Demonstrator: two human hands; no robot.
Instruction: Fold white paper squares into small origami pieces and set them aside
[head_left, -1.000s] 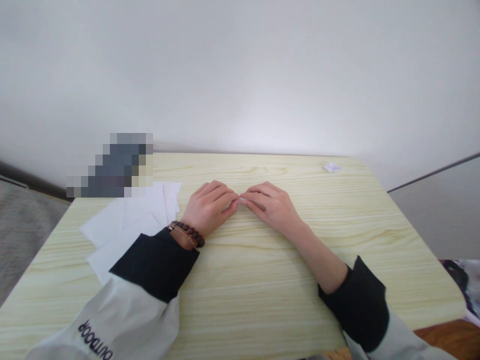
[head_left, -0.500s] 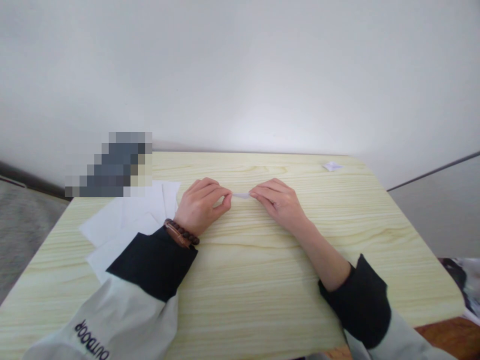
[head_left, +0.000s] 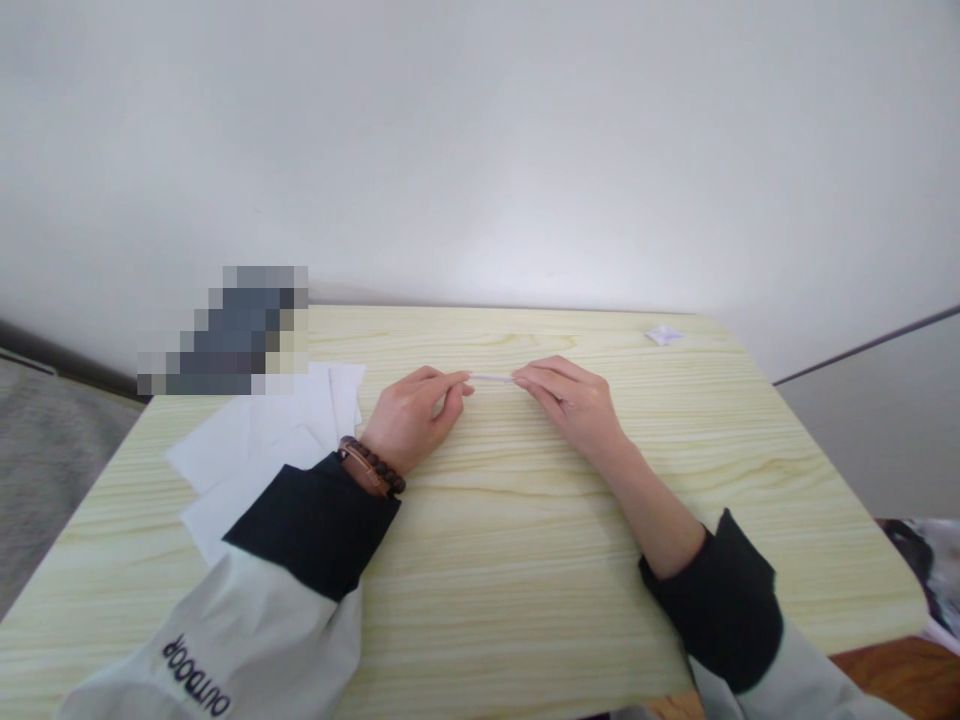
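Observation:
Between my two hands is a small piece of folded white paper [head_left: 492,378], seen nearly edge-on as a thin line. My left hand [head_left: 418,415], with a dark beaded bracelet at the wrist, pinches its left end between thumb and fingers. At the other end my right hand [head_left: 571,402] is closed on the paper with fingertips together. Both ends are hidden by the fingers. The paper is held close above the wood-grain table [head_left: 495,560]; whether it touches the top I cannot tell.
Several white paper sheets [head_left: 255,440] lie overlapping by my left forearm. A small folded white paper piece [head_left: 664,335] rests near the far right corner. At the far left is a pixelated dark object [head_left: 232,335]. A pale wall [head_left: 510,150] stands behind the table.
The folded paper has turned from showing a narrow face to nearly edge-on. A bit more of it shows, as my hands are slightly further apart. My left thumb has shifted a little lower.

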